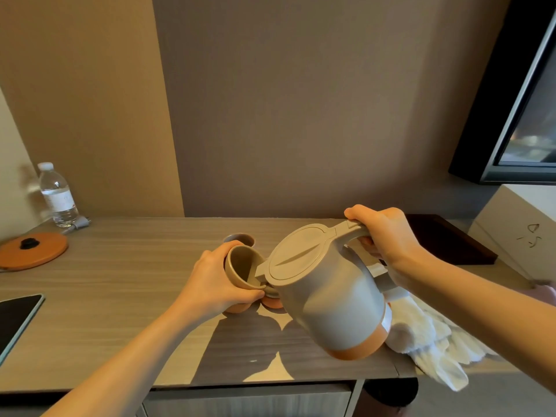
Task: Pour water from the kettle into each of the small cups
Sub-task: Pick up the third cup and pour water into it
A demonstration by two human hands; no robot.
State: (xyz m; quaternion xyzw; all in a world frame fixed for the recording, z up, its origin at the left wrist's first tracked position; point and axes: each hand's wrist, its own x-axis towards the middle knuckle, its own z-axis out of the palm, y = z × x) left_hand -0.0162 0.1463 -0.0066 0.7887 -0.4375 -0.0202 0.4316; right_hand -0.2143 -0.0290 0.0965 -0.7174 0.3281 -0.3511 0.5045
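A grey kettle (328, 290) with an orange base band hangs tilted to the left above the wooden desk (120, 296). My right hand (382, 236) grips its handle from above. The kettle's spout rests at the rim of a small tan cup (240, 266), which my left hand (216, 284) holds lifted and tipped toward the kettle. Another small cup (240, 237) stands on the desk just behind my left hand. Orange cup parts (272, 303) show under the spout, partly hidden; how many I cannot tell.
The kettle's orange round base (33, 249) lies at the far left with a plug and a water bottle (57, 195) behind it. A dark tablet (16, 319) sits at the left edge. A white towel (427, 341) lies at the right, a dark tray (445, 239) and white box (523, 233) beyond.
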